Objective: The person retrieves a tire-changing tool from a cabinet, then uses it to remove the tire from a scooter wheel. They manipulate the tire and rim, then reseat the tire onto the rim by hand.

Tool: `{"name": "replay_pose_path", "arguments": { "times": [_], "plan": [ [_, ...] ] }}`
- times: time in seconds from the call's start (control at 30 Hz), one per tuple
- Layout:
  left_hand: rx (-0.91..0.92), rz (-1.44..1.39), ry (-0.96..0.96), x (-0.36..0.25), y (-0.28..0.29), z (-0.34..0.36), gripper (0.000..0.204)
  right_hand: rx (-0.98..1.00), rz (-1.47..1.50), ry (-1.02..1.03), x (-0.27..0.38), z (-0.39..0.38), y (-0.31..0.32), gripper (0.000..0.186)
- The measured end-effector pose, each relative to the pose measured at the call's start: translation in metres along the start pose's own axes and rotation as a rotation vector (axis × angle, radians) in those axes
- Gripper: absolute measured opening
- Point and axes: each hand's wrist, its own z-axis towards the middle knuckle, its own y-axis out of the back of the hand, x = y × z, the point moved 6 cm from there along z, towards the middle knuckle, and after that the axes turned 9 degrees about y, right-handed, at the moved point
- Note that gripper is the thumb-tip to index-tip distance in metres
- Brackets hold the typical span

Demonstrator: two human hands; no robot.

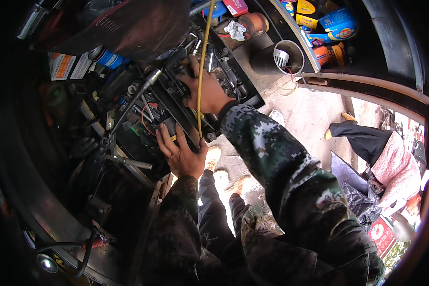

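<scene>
My right hand [206, 90] reaches from the right into a long black tool tray [253, 98] of metal sockets and tools. Its fingers are apart, and their tips rest among dark parts; nothing shows clearly gripped. Just below and to the left, my left hand [183, 155] lies with spread fingers over the tray's near edge, beside a black and yellow tool [170, 133]. A thin yellow rod or hose [202, 71] runs down across the tray, passing over my right hand and ending near my left thumb. A long-handled socket wrench [138, 95] lies left of the tray.
Loose tools crowd the left side, with a blue can [110, 59] and a metal bar [134, 163]. A dark cylinder [267, 63] stands right of the tray. Blue and yellow packages [338, 24] sit at the far right. Another person [391, 152] is at the right edge.
</scene>
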Motion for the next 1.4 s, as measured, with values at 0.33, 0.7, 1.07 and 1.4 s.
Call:
{"name": "replay_pose_path", "arguments": {
  "times": [0.33, 0.7, 1.07, 1.4],
  "plan": [
    [-0.044, -0.053, 0.014, 0.002, -0.001, -0.003, 0.084, 0.095, -0.336, -0.089, 0.009, -0.046, 0.011, 0.056],
    [-0.060, -0.054, 0.027, 0.000, -0.005, -0.008, 0.083, -0.033, -0.234, -0.159, -0.062, -0.023, 0.048, 0.058],
    [-0.043, -0.054, 0.013, -0.001, -0.007, -0.006, 0.085, -0.018, -0.180, 0.091, -0.042, -0.074, 0.062, 0.041],
    [-0.060, -0.018, 0.010, -0.002, -0.007, -0.002, 0.086, 0.246, -0.010, -0.037, 0.009, -0.096, 0.010, 0.035]
  ]
}}
